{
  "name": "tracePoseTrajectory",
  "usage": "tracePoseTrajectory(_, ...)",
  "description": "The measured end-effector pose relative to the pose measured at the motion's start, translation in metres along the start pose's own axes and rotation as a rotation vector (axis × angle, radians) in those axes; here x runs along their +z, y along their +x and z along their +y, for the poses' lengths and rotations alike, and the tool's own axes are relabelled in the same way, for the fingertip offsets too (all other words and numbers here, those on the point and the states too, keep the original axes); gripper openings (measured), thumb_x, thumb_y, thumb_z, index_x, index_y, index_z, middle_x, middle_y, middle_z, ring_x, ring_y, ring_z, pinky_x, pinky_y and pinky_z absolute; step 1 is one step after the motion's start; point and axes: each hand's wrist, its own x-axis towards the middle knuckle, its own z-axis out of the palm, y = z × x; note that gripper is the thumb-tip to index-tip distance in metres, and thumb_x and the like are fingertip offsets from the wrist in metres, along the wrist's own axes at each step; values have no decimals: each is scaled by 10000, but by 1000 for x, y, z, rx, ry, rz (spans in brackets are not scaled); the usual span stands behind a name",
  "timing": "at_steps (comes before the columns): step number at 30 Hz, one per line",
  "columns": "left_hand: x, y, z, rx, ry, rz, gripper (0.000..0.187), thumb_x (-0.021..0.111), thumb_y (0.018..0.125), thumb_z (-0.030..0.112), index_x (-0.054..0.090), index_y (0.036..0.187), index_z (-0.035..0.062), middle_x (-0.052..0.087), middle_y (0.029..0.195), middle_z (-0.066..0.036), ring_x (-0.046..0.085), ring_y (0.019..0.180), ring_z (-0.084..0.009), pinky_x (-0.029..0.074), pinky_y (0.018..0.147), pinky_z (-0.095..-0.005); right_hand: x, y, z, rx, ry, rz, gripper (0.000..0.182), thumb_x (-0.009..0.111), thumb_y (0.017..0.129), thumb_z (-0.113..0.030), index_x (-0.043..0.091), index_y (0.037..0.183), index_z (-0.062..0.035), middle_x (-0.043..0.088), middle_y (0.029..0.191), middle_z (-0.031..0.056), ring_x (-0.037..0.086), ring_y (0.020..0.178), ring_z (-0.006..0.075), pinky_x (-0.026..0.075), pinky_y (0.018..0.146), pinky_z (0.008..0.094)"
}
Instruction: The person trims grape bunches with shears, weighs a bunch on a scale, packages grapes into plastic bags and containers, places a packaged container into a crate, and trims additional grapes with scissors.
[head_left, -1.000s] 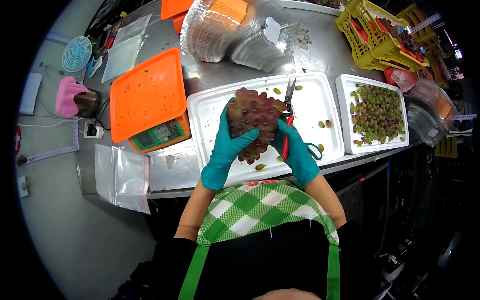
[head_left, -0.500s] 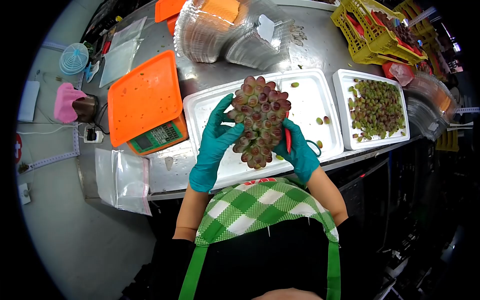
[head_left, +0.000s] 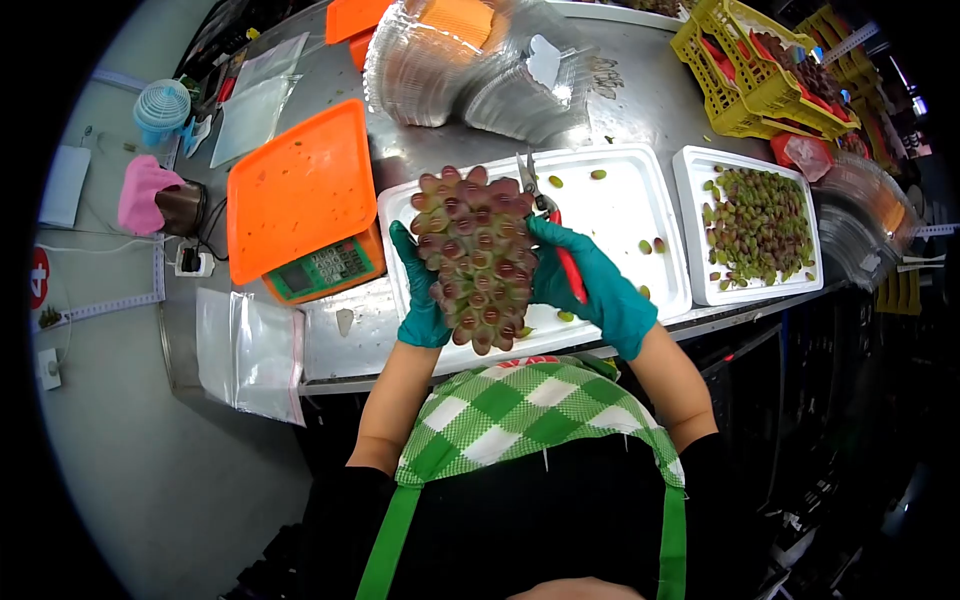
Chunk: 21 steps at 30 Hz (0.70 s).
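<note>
A large bunch of reddish-green grapes [head_left: 475, 255] is held up between both hands, over a white tray [head_left: 640, 205]. My left hand [head_left: 420, 290], in a teal glove, cups its left side; part of the fingers is behind the grapes. On the right side, my right hand [head_left: 595, 285], gloved alike, supports the bunch and also holds red-handled snips [head_left: 568, 262]. The snips' blades point up and away, beside the grapes. A few loose grapes [head_left: 598, 174] lie in the tray.
Left of the tray stands an orange scale [head_left: 300, 190]; plastic bags [head_left: 245, 350] lie in front of it. Clear plastic containers [head_left: 430, 70] are stacked behind. To the right are a white box of loose grapes [head_left: 685, 230] and yellow crates [head_left: 740, 95].
The bunch has shifted left and turned, and now shows another side. My right hand has rotated, and the snips' blades now show above the tray.
</note>
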Motion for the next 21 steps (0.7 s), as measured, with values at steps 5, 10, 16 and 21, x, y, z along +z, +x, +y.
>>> tracePoseTrajectory(5, -5, -3, -3, 77, -210, -32, 769, 340, 761, 658, 255, 1314, 131, 314, 1317, -118, 357, 1177, -292, 320, 965, -440, 9, -13, -23, -17, -319, 44, 504, 532, 803, -373, 449, 1159, -26, 565, 1009, 138, 567, 900, 226, 440, 804, 350)
tracePoseTrajectory(10, -29, -17, 3, 168, -40, 188, 695, 355, 794, 591, 282, 1297, 118, 366, 1279, -131, 414, 1133, -285, 356, 947, -443, 22, -53, -57, -110, -1095, 87, 540, 615, 762, -306, 427, 1183, -25, 561, 1031, 107, 543, 921, 182, 421, 796, 297)
tracePoseTrajectory(16, -40, -11, 9, 321, -22, 251, 561, 437, 824, 449, 354, 1252, 97, 423, 1228, -105, 439, 1109, -260, 378, 931, -427, 72, -75, -62, 114, -1934, 120, 475, 622, 729, -368, 536, 1054, -33, 606, 883, 155, 588, 821, 298, 454, 741, 364)
tracePoseTrajectory(21, -31, -14, 14, 371, 16, 223, 561, 416, 830, 452, 338, 1265, 106, 396, 1255, -103, 415, 1134, -275, 361, 948, -437, 78, -65, -61, 68, -2265, 40, 401, 572, 746, -423, 580, 864, -39, 596, 696, 121, 584, 665, 296, 453, 620, 395)
